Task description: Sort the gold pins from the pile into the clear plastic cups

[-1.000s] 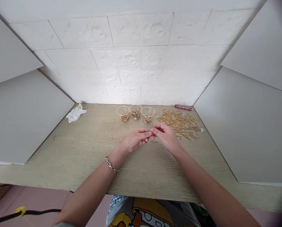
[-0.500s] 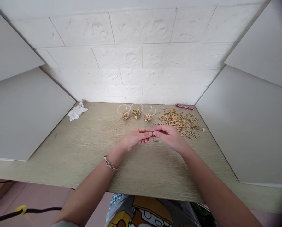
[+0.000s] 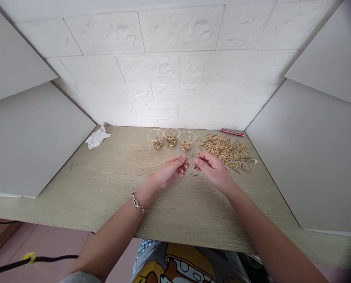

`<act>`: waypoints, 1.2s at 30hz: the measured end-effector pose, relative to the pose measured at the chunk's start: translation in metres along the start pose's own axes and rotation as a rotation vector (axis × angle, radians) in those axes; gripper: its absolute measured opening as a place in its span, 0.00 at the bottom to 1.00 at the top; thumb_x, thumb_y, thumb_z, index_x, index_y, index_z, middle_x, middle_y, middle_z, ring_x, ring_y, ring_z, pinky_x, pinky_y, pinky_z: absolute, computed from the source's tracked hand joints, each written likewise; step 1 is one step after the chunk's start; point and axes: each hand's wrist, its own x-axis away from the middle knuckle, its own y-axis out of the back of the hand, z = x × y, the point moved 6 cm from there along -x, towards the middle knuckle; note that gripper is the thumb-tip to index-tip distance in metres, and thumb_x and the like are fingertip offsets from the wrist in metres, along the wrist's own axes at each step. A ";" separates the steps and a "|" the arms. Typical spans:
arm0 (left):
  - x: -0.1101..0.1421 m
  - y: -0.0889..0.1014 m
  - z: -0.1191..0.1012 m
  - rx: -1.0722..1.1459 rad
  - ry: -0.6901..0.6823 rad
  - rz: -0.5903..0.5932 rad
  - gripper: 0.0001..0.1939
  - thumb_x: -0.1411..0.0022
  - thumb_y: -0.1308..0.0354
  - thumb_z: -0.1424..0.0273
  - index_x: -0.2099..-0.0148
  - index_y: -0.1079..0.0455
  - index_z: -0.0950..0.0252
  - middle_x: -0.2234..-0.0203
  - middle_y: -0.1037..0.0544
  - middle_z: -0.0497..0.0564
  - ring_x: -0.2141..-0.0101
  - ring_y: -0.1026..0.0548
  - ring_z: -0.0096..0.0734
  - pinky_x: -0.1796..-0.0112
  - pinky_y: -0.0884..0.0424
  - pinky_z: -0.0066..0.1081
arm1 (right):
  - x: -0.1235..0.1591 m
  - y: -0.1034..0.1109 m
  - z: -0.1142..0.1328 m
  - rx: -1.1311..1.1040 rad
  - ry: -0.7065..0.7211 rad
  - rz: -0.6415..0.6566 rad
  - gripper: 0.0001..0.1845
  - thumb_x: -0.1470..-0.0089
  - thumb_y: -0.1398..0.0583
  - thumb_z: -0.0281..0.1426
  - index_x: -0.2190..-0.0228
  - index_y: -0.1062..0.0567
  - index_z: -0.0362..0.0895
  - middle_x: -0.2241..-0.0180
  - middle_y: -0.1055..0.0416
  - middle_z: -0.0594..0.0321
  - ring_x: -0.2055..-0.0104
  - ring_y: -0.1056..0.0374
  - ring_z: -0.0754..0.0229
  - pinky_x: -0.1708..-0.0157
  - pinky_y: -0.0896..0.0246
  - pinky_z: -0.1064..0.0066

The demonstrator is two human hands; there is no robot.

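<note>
Both hands over the table (image 3: pixel 110 188), front of the brass pin pile, hands just apart. Right hand (image 3: pixel 213 171): right fingers (image 3: pixel 198 161) pinched narrow on a thin dark-tipped pin (image 3: pixel 194 167), which shows only as a short stub past the fingertips, so its full length is hidden. Left hand (image 3: pixel 172 171): left fingers (image 3: pixel 182 164) loosely curled, narrow; cannot tell if they hold anything. Chain bracelet (image 3: pixel 138 203) on left wrist. Loose brass pin pile (image 3: pixel 222 151) lies on the table to the right of the hands, nearest the right hand, pins at mixed angles. A few strays (image 3: pixel 194 174) sit just below the gap between the hands. Three clear plastic cups (image 3: pixel 171 136) stand in a row beyond the hands, left of the pile, each with brass pins inside. Crumpled white tissue (image 3: pixel 97 138) far left. Red-printed tube (image 3: pixel 232 132) lies at the back edge, against the white brick-pattern wall (image 3: pixel 163 67).
</note>
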 end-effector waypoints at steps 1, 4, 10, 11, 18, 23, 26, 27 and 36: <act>0.000 0.001 0.000 0.040 0.002 -0.018 0.17 0.52 0.38 0.60 0.72 0.37 0.69 0.78 0.35 0.45 0.80 0.41 0.16 0.77 0.45 0.23 | 0.000 0.000 0.000 0.017 0.012 -0.021 0.10 0.51 0.45 0.37 0.73 0.31 0.43 0.75 0.32 0.62 0.71 0.35 0.63 0.70 0.40 0.70; -0.001 0.005 0.001 0.089 0.011 -0.060 0.16 0.55 0.35 0.63 0.71 0.35 0.70 0.76 0.33 0.45 0.79 0.40 0.15 0.76 0.44 0.23 | 0.002 -0.001 0.004 0.089 0.102 -0.092 0.07 0.52 0.43 0.33 0.71 0.29 0.43 0.71 0.29 0.61 0.69 0.35 0.62 0.69 0.39 0.69; 0.000 0.002 0.003 -0.071 0.032 -0.025 0.15 0.55 0.35 0.63 0.69 0.29 0.70 0.75 0.29 0.48 0.79 0.39 0.16 0.76 0.46 0.22 | 0.004 0.000 0.005 0.191 0.182 -0.144 0.07 0.51 0.44 0.32 0.71 0.27 0.43 0.69 0.28 0.60 0.69 0.33 0.61 0.68 0.38 0.69; 0.000 0.001 0.004 -0.095 0.042 -0.017 0.15 0.55 0.35 0.63 0.68 0.28 0.70 0.75 0.28 0.48 0.79 0.39 0.16 0.76 0.46 0.22 | 0.004 0.000 0.004 0.194 0.175 -0.149 0.07 0.51 0.44 0.32 0.71 0.27 0.43 0.69 0.28 0.60 0.69 0.33 0.61 0.69 0.38 0.69; -0.001 0.003 0.002 -0.047 0.013 -0.032 0.16 0.55 0.35 0.62 0.67 0.26 0.69 0.73 0.26 0.51 0.78 0.39 0.17 0.75 0.45 0.23 | 0.009 0.003 0.015 0.325 0.371 -0.249 0.08 0.49 0.45 0.31 0.71 0.26 0.44 0.71 0.28 0.60 0.69 0.33 0.61 0.68 0.37 0.68; -0.002 0.004 0.001 -0.059 -0.001 -0.072 0.15 0.56 0.35 0.62 0.70 0.27 0.69 0.76 0.27 0.49 0.78 0.39 0.17 0.76 0.46 0.23 | 0.012 -0.004 0.017 0.457 0.471 -0.193 0.11 0.47 0.47 0.30 0.70 0.25 0.46 0.69 0.28 0.59 0.66 0.33 0.59 0.64 0.38 0.66; -0.001 0.005 0.001 -0.057 -0.003 -0.086 0.15 0.56 0.35 0.62 0.72 0.28 0.69 0.77 0.28 0.48 0.79 0.40 0.18 0.77 0.47 0.23 | 0.010 -0.003 0.016 0.430 0.440 -0.168 0.10 0.48 0.46 0.31 0.69 0.24 0.47 0.68 0.28 0.60 0.65 0.33 0.59 0.63 0.38 0.65; -0.001 0.004 0.001 -0.054 -0.005 -0.081 0.15 0.56 0.35 0.62 0.72 0.29 0.69 0.77 0.28 0.48 0.78 0.39 0.18 0.77 0.47 0.23 | 0.009 -0.003 0.016 0.398 0.422 -0.156 0.10 0.48 0.45 0.31 0.69 0.24 0.47 0.68 0.28 0.60 0.65 0.32 0.60 0.63 0.37 0.66; 0.001 0.000 0.001 -0.055 0.004 -0.022 0.14 0.54 0.36 0.62 0.70 0.28 0.69 0.76 0.29 0.48 0.77 0.39 0.18 0.75 0.46 0.23 | 0.005 0.001 0.009 0.231 0.242 -0.098 0.08 0.52 0.42 0.32 0.68 0.24 0.45 0.68 0.28 0.60 0.68 0.33 0.61 0.67 0.36 0.68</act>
